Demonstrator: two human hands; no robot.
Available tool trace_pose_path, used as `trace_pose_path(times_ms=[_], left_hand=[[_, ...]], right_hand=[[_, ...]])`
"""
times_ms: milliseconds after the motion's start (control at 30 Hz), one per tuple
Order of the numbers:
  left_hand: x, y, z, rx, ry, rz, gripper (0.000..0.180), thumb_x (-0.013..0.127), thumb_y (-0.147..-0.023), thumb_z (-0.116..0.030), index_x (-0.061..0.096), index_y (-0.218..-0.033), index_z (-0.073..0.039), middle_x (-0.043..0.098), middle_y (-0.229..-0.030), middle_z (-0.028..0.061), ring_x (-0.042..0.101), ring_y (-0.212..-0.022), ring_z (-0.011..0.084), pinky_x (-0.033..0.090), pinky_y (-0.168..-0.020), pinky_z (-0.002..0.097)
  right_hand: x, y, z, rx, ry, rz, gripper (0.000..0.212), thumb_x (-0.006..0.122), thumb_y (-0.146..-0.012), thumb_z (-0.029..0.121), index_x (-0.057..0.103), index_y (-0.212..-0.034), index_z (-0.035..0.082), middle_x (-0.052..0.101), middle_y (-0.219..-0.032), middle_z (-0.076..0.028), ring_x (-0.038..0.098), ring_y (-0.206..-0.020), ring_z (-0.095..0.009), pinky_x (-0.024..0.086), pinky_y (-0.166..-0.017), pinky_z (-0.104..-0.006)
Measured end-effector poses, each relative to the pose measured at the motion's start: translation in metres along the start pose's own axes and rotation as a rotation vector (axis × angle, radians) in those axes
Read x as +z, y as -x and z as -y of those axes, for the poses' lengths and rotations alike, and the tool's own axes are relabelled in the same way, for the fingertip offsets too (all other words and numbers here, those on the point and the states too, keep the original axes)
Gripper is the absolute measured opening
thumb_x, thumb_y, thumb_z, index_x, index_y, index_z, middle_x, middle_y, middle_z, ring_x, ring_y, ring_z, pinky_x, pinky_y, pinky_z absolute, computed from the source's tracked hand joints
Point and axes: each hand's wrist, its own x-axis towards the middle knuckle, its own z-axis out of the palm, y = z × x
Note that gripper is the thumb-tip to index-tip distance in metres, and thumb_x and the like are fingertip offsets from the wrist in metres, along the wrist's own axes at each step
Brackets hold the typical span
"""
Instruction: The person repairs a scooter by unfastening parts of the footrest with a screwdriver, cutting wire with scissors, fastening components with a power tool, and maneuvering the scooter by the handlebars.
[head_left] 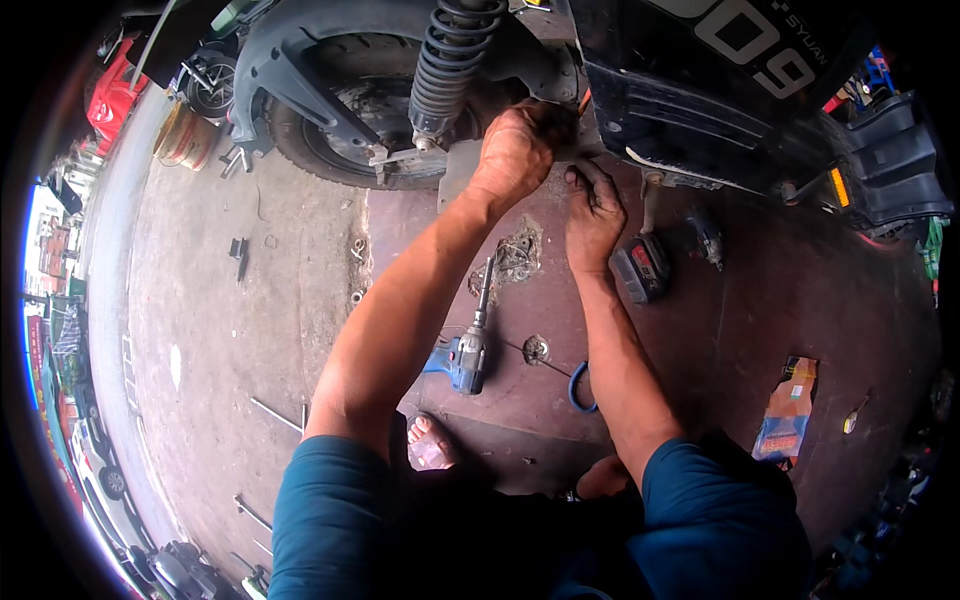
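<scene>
My left hand (515,152) reaches in under the scooter's dark body (690,110), just right of the black coil-spring shock absorber (455,65). Its fingers are curled in a dark, greasy spot, and what they grip is hidden. A thin orange strip (584,101) shows beside its fingertips. Lower and to the right, my right hand (595,215) is held below the body with thumb and forefinger raised and slightly apart; I see nothing between them. The scooter's wheel (300,145) is to the left of my left hand.
A blue power driver (466,362) with a long socket lies between my forearms. Right of my right hand are a black battery pack (643,268) and a dark power tool (706,238). A torn package (787,412) lies farther right; a bucket (186,137) stands far left.
</scene>
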Motion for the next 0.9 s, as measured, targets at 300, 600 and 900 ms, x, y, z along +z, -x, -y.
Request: trace_pose_path(times_ms=[300, 600, 900], left_hand=[[-0.011, 0.005, -0.004, 0.237, -0.544, 0.089, 0.020, 0.058, -0.085, -0.012, 0.069, -0.101, -0.010, 0.068, -0.100, 0.0091, 0.063, -0.096, 0.0255, 0.050, -0.085, 0.0308], [0.003, 0.005, 0.006, -0.175, 0.347, 0.106, 0.027, 0.062, -0.083, -0.009, 0.065, -0.110, -0.007, 0.067, -0.104, 0.0100, 0.061, -0.099, 0.0260, 0.049, -0.083, 0.0341], [-0.001, 0.005, 0.001, -0.143, 0.405, -0.026, 0.019, 0.065, -0.083, -0.006, 0.071, -0.100, -0.003, 0.067, -0.100, 0.0139, 0.064, -0.094, 0.0274, 0.050, -0.084, 0.0335]], right_hand=[[-0.007, -0.016, 0.014, -0.244, 0.161, 0.064, 0.013, 0.066, -0.086, 0.002, 0.068, -0.099, 0.000, 0.066, -0.092, -0.008, 0.061, -0.082, -0.015, 0.048, -0.077, -0.0276], [0.000, -0.024, 0.033, 0.237, -0.094, 0.140, 0.012, 0.065, -0.089, 0.006, 0.067, -0.097, -0.003, 0.063, -0.078, 0.001, 0.054, -0.074, -0.007, 0.044, -0.070, -0.0221], [0.006, -0.024, 0.023, 0.177, -0.152, 0.106, 0.014, 0.067, -0.088, 0.012, 0.069, -0.094, 0.000, 0.061, -0.076, 0.003, 0.050, -0.072, -0.006, 0.043, -0.067, -0.0228]])
